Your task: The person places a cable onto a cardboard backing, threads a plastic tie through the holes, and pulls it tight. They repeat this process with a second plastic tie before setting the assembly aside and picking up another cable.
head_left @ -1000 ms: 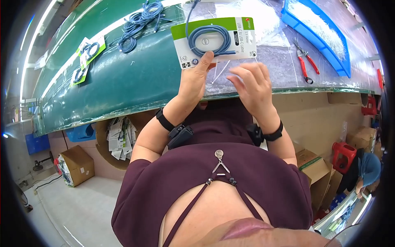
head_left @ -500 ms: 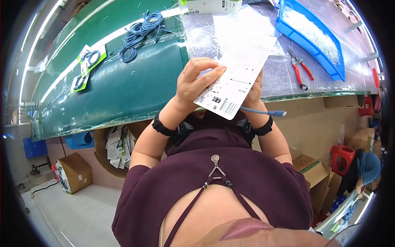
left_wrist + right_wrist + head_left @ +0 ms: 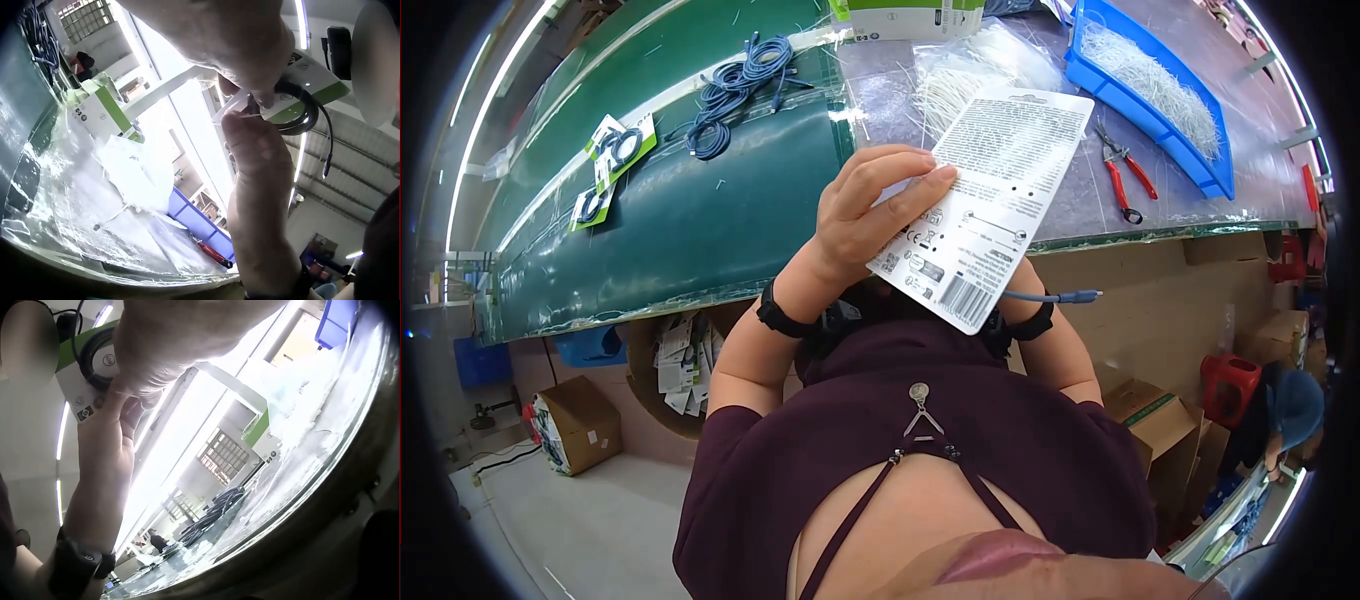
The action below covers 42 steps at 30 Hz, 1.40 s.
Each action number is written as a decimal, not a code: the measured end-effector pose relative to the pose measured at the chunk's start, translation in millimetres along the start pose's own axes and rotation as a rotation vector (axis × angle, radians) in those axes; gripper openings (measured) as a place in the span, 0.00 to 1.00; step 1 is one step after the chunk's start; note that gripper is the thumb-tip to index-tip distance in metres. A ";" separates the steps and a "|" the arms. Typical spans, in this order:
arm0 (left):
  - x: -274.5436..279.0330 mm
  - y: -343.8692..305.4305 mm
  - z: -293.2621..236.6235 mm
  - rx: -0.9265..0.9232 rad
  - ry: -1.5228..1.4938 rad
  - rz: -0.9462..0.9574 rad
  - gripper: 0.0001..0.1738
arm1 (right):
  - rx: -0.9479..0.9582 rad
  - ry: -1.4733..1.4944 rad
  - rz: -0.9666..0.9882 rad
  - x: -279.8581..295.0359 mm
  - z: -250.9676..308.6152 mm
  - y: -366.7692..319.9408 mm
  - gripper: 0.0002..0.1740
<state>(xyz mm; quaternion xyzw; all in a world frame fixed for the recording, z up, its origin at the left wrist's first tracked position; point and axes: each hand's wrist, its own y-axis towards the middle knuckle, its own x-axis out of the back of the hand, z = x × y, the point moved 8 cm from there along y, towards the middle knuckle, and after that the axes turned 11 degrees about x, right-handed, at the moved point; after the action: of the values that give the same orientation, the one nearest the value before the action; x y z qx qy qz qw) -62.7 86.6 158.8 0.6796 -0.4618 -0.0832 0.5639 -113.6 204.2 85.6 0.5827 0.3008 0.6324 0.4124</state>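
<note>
The head view looks from above, steeply down, at the table (image 3: 660, 230) and the person's own front. The left wrist view sits very near the left hand (image 3: 219, 37), facing upward to the ceiling (image 3: 350, 169); the right wrist view does likewise beside the right hand (image 3: 181, 344). Both wrist views share the card (image 3: 319, 78).

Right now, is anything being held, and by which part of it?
Yes, a cable packaging card: the left hand pinches it by one long edge. The right hand is behind it; its exact hold cannot be told.
</note>
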 end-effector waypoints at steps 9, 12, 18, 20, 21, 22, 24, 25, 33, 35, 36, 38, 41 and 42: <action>1.7 0.6 -20.6 -0.060 0.068 0.071 0.21 | -0.938 1.568 -0.296 -56.0 -12.0 -53.1 0.26; 2.3 -0.1 -21.1 -0.054 0.050 0.086 0.21 | -0.983 1.579 -0.343 -52.8 -13.7 -59.1 0.27; 0.2 -1.8 -24.2 -0.056 0.036 0.092 0.22 | -1.072 1.598 -0.428 -43.9 -20.3 -70.8 0.28; -0.1 -2.9 -26.0 -0.077 0.044 0.081 0.22 | -1.104 1.603 -0.458 -41.3 -21.5 -75.1 0.28; -0.9 -2.7 -25.8 -0.073 0.045 0.080 0.22 | -1.121 1.605 -0.473 -39.9 -21.9 -77.5 0.28; -1.8 -2.7 -28.0 -0.104 0.046 0.076 0.22 | -1.138 1.606 -0.487 -38.6 -22.4 -79.8 0.28; -3.1 -3.3 -32.3 -0.165 0.046 0.069 0.22 | -1.175 1.607 -0.519 -36.1 -22.5 -84.9 0.29; -3.3 -3.2 -31.9 -0.161 0.044 0.069 0.22 | -1.194 1.605 -0.537 -35.1 -22.1 -87.7 0.29; -8.9 -5.0 -30.3 -0.179 0.036 0.079 0.22 | -1.077 1.879 -0.606 -34.6 -10.4 -57.5 0.26; -9.0 -5.6 -29.6 -0.172 0.044 0.072 0.22 | -1.099 1.834 -0.562 -36.8 -11.7 -66.2 0.26; -9.0 -5.7 -29.1 -0.168 0.050 0.069 0.22 | -1.110 1.812 -0.538 -37.9 -12.2 -68.6 0.25; -9.3 -6.5 -27.9 -0.158 0.044 0.076 0.21 | -1.132 1.768 -0.491 -40.2 -13.5 -73.9 0.25; -11.2 -7.2 -27.0 -0.135 0.031 0.094 0.21 | -1.016 1.742 -0.397 -36.5 -15.4 -63.6 0.25; -11.3 -6.5 -26.8 -0.124 0.013 0.097 0.21 | -0.958 1.727 -0.351 -33.4 -12.7 -55.3 0.25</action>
<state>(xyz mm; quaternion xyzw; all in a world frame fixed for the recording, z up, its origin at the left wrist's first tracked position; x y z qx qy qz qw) -48.5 112.8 158.1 0.6206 -0.4845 -0.0796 0.6114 -117.3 202.8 19.9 -0.3562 0.2922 0.8234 0.3312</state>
